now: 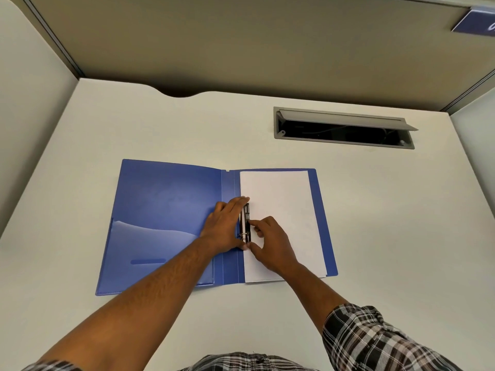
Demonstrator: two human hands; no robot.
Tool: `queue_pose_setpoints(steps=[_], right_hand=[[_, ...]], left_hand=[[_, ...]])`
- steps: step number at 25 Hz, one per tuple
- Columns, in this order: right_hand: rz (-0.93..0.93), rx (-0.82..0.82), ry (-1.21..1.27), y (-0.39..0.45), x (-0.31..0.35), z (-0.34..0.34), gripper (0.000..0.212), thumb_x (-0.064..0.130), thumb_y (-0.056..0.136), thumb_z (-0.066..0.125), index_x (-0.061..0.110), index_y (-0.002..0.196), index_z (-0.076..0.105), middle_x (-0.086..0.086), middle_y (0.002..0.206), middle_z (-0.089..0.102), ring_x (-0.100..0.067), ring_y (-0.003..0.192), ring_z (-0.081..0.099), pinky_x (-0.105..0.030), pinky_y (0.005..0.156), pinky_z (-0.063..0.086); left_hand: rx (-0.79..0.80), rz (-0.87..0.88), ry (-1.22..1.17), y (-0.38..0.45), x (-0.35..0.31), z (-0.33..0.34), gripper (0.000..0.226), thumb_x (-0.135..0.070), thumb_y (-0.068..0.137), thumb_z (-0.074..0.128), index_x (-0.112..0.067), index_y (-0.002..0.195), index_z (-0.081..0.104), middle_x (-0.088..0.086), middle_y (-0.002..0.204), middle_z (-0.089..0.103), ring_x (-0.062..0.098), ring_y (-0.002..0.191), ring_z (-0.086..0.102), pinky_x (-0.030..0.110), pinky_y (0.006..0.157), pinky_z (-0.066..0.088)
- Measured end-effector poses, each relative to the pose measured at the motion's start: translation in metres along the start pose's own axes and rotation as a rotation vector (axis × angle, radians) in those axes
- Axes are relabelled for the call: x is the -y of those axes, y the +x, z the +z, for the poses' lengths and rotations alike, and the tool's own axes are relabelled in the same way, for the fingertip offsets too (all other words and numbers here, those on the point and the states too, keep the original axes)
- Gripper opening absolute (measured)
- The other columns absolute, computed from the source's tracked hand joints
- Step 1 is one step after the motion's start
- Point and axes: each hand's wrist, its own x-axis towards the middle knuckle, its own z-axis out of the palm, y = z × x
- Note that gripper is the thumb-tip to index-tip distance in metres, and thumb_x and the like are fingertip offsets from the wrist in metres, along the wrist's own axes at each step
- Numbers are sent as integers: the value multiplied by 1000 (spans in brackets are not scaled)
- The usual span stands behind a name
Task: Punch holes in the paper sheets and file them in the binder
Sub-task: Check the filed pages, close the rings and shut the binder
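A blue binder (166, 210) lies open flat on the white desk. White paper sheets (284, 210) lie stacked on its right half. Along the sheets' left edge sits the metal ring mechanism (246, 223), black and silver. My left hand (225, 226) lies over the spine beside the mechanism, fingers stretched along it and thumb at its near end. My right hand (270, 242) rests on the sheets and pinches the mechanism, forefinger on its middle and thumb near its lower end. No hole punch is in view.
The white desk (388, 223) is bounded by partition walls at the back and both sides. A grey cable hatch (344, 128) with its lid raised is set into the desk at the back right. A clear pocket (150, 245) covers the binder's left inside cover.
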Motion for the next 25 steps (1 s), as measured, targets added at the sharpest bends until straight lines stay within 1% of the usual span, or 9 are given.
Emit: queue_pose_setpoints(steps=[3, 4, 8, 12, 18, 21, 25], right_hand=[[-2, -24, -45, 2, 0, 1, 53, 22, 88, 78, 16, 138, 61, -3, 116, 59, -15, 99, 59, -29, 91, 54], [-5, -34, -50, 2, -1, 1, 52, 22, 88, 77, 16, 138, 61, -4, 116, 59, -16, 98, 59, -30, 91, 54], [-12, -15, -71, 3, -3, 2, 53, 29, 88, 77, 23, 139, 60, -1, 115, 57, -15, 98, 58, -26, 88, 52], [9, -39, -92, 5, -2, 4, 48, 29, 91, 74, 23, 137, 62, -2, 113, 58, -17, 97, 58, -27, 86, 52], [45, -52, -144, 9, 0, 4, 44, 30, 90, 75, 23, 133, 66, 0, 109, 59, -18, 96, 60, -31, 82, 54], [50, -64, -220, 12, 6, 4, 43, 28, 93, 72, 24, 135, 65, -1, 109, 61, -19, 96, 60, -29, 78, 51], [78, -62, -216, 15, 11, 8, 45, 27, 95, 69, 25, 139, 61, 0, 113, 61, -18, 98, 61, -28, 82, 52]], left_hand=[[10, -16, -6, 2, 0, -2, 133, -45, 49, 95, -29, 155, 17, -8, 158, 28, 25, 135, 29, 43, 106, 43], [11, -22, -13, 2, 0, -2, 133, -45, 48, 96, -29, 155, 17, -8, 157, 29, 25, 135, 29, 42, 106, 43], [-2, -50, -42, 1, 0, 1, 134, -44, 48, 96, -31, 155, 16, -7, 156, 31, 25, 136, 30, 40, 107, 42], [15, -71, -63, 1, -1, 0, 138, -44, 47, 96, -33, 155, 12, -4, 155, 34, 25, 138, 29, 40, 110, 42], [32, -66, -20, 1, 0, -2, 140, -48, 46, 96, -32, 156, 10, -3, 154, 36, 24, 138, 30, 38, 109, 40], [27, -72, -9, 2, 0, -4, 139, -48, 47, 95, -31, 156, 11, -4, 155, 35, 25, 140, 29, 40, 110, 41], [61, -54, 8, 4, 4, -12, 142, -48, 47, 95, -30, 156, 6, -5, 157, 32, 24, 140, 27, 40, 111, 41]])
